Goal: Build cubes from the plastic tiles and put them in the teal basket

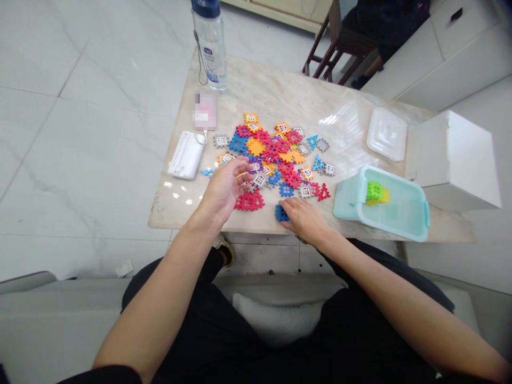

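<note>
Head view:
1. Right hand (303,216): fingers part-curled over a blue piece (281,213) near the table's (192,213) front edge; firmness of grip, I cannot tell. A careless nudge could tip the piece onto the floor (100,186).
2. Left hand (229,186): half-open, fingers loosely bent, apparently holding nothing. It is beside the loose pile (276,146); a sweep could scatter overlapping pieces.
3. Obscured: pieces behind the left fingers, and the pile's lower layers. A second person (392,26) is cut off above.
</note>
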Tool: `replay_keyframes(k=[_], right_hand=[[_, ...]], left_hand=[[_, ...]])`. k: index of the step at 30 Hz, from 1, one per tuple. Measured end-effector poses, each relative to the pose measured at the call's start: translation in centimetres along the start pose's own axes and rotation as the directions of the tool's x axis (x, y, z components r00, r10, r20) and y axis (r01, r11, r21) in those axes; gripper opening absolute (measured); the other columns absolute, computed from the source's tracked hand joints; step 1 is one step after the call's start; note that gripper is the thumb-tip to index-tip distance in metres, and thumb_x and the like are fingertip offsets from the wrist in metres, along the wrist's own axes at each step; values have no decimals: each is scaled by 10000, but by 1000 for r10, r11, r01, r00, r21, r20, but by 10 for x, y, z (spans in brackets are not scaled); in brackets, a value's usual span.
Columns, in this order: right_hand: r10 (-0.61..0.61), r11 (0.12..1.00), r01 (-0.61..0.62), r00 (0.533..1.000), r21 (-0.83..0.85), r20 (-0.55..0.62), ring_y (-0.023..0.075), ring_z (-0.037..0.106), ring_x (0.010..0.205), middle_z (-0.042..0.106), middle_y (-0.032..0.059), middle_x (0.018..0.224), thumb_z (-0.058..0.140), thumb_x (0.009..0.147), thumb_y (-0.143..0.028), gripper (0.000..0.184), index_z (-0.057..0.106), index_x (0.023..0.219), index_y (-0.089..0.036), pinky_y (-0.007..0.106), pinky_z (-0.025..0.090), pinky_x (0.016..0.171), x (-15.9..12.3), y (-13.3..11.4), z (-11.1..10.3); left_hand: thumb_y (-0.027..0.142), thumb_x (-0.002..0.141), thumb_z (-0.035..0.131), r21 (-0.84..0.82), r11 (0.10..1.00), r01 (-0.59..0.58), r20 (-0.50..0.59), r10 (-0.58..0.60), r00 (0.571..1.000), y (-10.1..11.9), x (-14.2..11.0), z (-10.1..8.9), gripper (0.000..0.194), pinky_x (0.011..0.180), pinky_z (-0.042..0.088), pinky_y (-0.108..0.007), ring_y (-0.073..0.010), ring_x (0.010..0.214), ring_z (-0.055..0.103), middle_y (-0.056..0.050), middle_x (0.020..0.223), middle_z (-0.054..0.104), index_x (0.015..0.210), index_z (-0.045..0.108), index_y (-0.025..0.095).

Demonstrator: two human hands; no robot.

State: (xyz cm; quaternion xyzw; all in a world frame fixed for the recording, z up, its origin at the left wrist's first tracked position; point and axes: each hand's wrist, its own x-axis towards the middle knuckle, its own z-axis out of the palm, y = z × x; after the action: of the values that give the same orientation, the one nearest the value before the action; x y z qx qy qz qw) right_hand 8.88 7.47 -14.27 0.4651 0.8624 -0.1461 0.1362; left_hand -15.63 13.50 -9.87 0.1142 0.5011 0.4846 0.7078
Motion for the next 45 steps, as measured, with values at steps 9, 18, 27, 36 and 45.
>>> replay_keyframes(k=[9, 18, 27, 36, 45], right_hand=[[38, 990, -25, 995, 137, -93, 355, 705, 1322, 748, 194, 1362, 841, 992, -225, 432, 672, 1379, -138, 463, 580, 1117, -6, 9, -7], [26, 993, -21, 999, 116, -40, 371, 704, 1273, 748, 211, 1352, 785, 1016, -205, 340, 682, 1333, -134, 471, 583, 1073, -8, 0, -1], [65, 993, -63, 998, 100, -19, 351, 688, 1232, 726, 212, 1356, 773, 1013, -193, 324, 669, 1310, -118, 433, 582, 1030, -2, -3, 10], [93, 956, -29, 974, 290, -207, 354, 705, 1337, 751, 198, 1389, 826, 958, -158, 452, 687, 1387, -148, 509, 584, 1164, -2, 14, -7], [4, 843, 343, 767, 415, -641, 300, 753, 1309, 777, 94, 1435, 834, 983, -306, 574, 674, 1534, -306, 503, 643, 1158, -28, 23, -81]], left_hand=[[237, 845, 803, 146, 986, -80, 44, 75, 996, -8, 0, 3, 178, 611, 498, -194, -100, 712, 638, -27, 898, 726, 1003, 760, 167], [250, 801, 826, 226, 968, -108, 87, 90, 992, -16, 1, 10, 184, 643, 485, -215, -119, 739, 639, -36, 911, 739, 964, 771, 184], [242, 804, 817, 201, 974, -105, 96, 87, 992, -13, -2, 10, 178, 643, 498, -209, -117, 736, 634, -43, 917, 742, 960, 772, 171], [250, 839, 849, 191, 977, -95, 114, 74, 991, -8, -3, 5, 170, 654, 507, -207, -117, 750, 659, -36, 915, 747, 976, 775, 179], [649, 836, 965, 319, 946, -64, 535, -124, 836, -27, -22, 18, 517, 999, 647, -400, -278, 1055, 816, -143, 1077, 849, 1021, 837, 183]])
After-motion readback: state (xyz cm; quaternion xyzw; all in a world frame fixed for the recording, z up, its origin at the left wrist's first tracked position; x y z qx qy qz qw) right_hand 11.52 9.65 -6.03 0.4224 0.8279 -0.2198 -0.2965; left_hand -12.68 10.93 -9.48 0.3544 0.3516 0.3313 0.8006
